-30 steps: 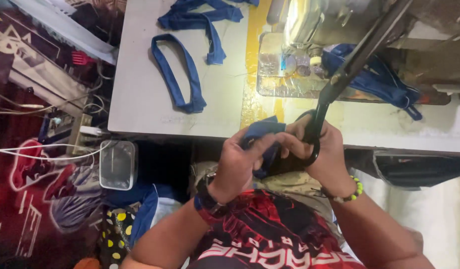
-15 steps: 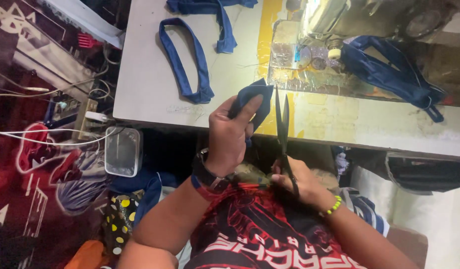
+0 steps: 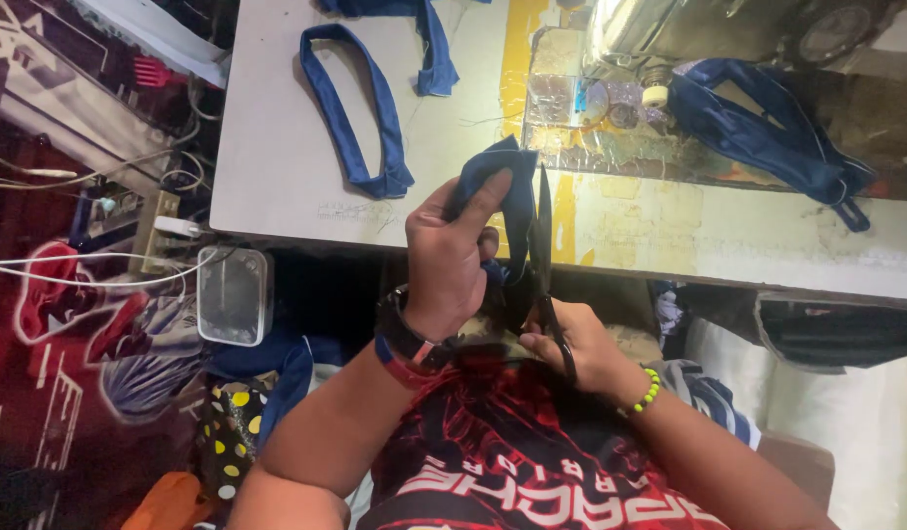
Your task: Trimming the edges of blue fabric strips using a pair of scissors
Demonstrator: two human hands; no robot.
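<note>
Blue fabric is what you have in hand. Starting at the left, a clear plastic box (image 3: 234,294) sits low beside the pale grey worktable (image 3: 277,167), and on that table lies a long looped strip of blue cloth (image 3: 350,113), well apart from your hands. Your left hand (image 3: 449,260) comes next, closed around a folded piece of dark blue cloth (image 3: 503,191), thumb and fingers pinching it so it stands up over the table's near edge. Just to its right, the long black scissors (image 3: 544,265) run almost straight away from you, blades touching the cloth's right edge; whether they are parted you cannot tell. Your right hand (image 3: 581,348) grips their handles, closed, low near your chest. So the cloth lies forward and slightly left of your right hand, its long axis matching the blades, and your left hand is the nearer one to it. Farther right, a bundle of blue strips (image 3: 768,128) rests by the metal sewing machine (image 3: 650,29).
</note>
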